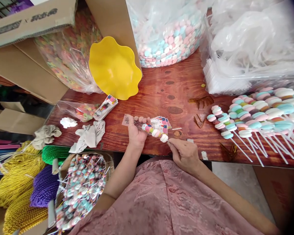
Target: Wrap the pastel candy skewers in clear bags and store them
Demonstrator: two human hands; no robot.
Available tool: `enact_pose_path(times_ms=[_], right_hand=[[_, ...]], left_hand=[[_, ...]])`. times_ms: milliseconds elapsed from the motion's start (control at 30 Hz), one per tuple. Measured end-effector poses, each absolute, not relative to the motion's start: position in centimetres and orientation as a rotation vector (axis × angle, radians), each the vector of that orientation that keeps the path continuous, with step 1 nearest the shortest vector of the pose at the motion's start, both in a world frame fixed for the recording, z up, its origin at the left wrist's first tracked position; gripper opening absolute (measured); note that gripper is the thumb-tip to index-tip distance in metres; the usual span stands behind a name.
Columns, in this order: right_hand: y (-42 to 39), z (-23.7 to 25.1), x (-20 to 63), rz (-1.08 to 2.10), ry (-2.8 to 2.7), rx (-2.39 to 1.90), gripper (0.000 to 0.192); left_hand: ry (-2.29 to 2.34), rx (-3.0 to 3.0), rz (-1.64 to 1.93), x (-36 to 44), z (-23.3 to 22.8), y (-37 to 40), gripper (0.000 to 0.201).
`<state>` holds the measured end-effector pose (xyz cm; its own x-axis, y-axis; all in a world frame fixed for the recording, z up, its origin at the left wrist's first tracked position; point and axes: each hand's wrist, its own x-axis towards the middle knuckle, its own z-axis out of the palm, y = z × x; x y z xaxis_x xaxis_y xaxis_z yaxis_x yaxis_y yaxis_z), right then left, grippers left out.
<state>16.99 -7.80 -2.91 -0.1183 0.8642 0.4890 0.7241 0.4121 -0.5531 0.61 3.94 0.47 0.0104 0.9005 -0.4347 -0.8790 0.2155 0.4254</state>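
A marshmallow candy skewer (pixel 156 133) with pink, white, blue and yellow pieces lies slanted between my hands, just above the table's front edge. My left hand (pixel 137 133) is palm up, its fingers curled around a clear printed plastic bag (pixel 125 119) with the skewer's far end at or in it; the fingers partly hide this. My right hand (pixel 187 153) is closed in a pinch at the skewer's near end, beside the last white piece. The stick there is mostly hidden by the fingers. Printed cards or bags (pixel 159 122) lie right behind the skewer.
Finished candy skewers (pixel 257 114) lie piled at right. Behind stand a clear bin (pixel 250 80) of white sticks, a bag of pastel candy (pixel 171 42), a yellow bowl (pixel 115 68) and a cardboard box (pixel 34 71). Brown ties (pixel 201 101) lie about. A basket (pixel 110 163) of wrapped skewers stands lower left.
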Motion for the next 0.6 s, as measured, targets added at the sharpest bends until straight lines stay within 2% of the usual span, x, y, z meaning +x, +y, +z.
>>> enact_pose_path(times_ms=[600], right_hand=[[-7.6,-2.7,18.9,-0.33,-1.985,-1.405,0.022]], left_hand=[[0.795,0.465,1.285,1.4,0.6,2.6,0.048]])
